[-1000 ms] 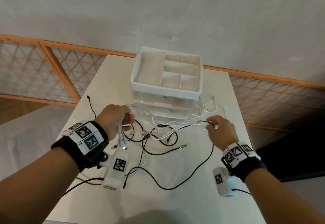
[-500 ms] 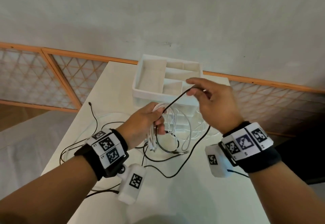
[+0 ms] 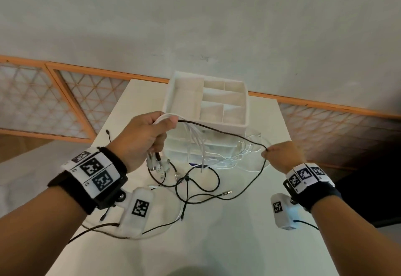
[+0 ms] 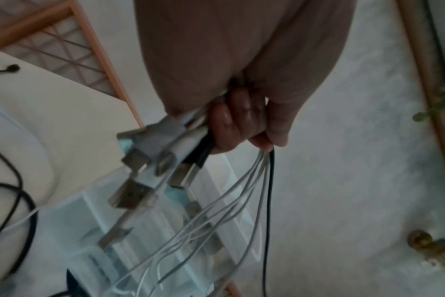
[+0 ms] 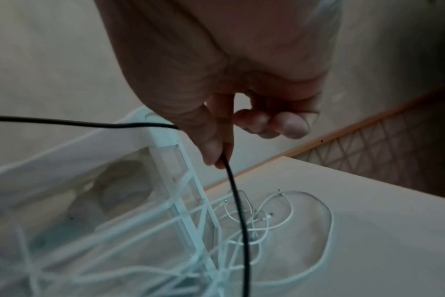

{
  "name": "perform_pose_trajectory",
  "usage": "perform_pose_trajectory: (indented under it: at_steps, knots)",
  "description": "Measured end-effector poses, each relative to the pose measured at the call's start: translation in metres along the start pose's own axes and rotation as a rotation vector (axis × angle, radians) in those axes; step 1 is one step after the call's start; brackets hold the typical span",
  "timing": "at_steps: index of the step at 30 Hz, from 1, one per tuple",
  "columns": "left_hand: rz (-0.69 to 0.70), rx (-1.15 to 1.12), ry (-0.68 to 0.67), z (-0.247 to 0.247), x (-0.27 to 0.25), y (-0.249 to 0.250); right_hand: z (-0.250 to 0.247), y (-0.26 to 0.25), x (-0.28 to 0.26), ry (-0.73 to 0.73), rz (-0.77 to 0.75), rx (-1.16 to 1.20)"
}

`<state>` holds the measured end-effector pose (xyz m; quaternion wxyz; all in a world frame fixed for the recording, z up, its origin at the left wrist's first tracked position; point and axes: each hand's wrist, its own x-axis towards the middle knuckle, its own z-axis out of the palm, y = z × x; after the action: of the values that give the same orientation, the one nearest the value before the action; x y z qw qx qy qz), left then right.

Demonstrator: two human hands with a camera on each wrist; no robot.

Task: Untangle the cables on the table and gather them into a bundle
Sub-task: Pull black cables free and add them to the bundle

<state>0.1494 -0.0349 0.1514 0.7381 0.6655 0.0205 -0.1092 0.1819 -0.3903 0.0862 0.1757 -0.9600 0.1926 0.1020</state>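
My left hand (image 3: 147, 132) is raised above the table and grips a bunch of cables (image 3: 195, 143), mostly white with one black. Their USB plugs (image 4: 150, 160) stick out below the fist in the left wrist view. A black cable (image 3: 219, 131) runs from that fist across to my right hand (image 3: 280, 152), which pinches it between thumb and forefinger (image 5: 221, 154). From the pinch the black cable hangs down to loops on the table (image 3: 195, 189). More white cable loops (image 5: 280, 221) lie on the table beside the organiser.
A white drawer organiser (image 3: 208, 104) with open top compartments and clear drawers stands at the back middle of the white table (image 3: 238, 243). A loose black cable end (image 3: 107, 132) lies near the left edge. Wooden lattice railings (image 3: 43, 102) run behind the table.
My right hand has moved right and down, drawing the black cable out sideways. My left hand has risen higher with the bunch. The camera view has tilted slightly.
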Motion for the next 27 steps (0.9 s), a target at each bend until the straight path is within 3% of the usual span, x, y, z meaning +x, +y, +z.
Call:
perform_pose_trajectory:
  at_steps: [3,6,9,12,16,20,23,25,27]
  knots:
    - [-0.015,0.087,0.002,0.000,0.001,-0.002,-0.025,-0.021,0.001,0.071,-0.019,0.411]
    - [-0.128,0.246,-0.021,-0.004,0.002,-0.008,-0.069,-0.053,-0.013,0.191,-0.174,0.813]
    - [-0.265,0.376,-0.115,-0.006,-0.002,-0.016,-0.100,-0.072,-0.024,0.401,-0.299,0.808]
    - [-0.244,0.396,-0.059,-0.007,-0.004,-0.017,-0.104,-0.075,-0.020,0.510,-0.286,0.701]
    - [-0.087,0.319,0.142,-0.014,0.000,-0.010,-0.072,-0.055,0.002,0.366,-0.166,0.657]
    - [-0.124,0.351,0.101,-0.015,0.002,-0.012,-0.061,-0.046,0.003,0.255,-0.336,0.756]
    - [-0.112,0.321,0.127,-0.011,0.003,-0.019,-0.055,-0.038,0.005,0.141,-0.354,0.867]
    - [-0.069,0.284,0.113,-0.007,0.002,-0.018,-0.038,-0.018,0.010,-0.003,-0.260,0.689]
    - [-0.042,0.270,0.073,-0.005,0.001,-0.014,-0.015,0.005,0.010,-0.213,-0.128,0.350]
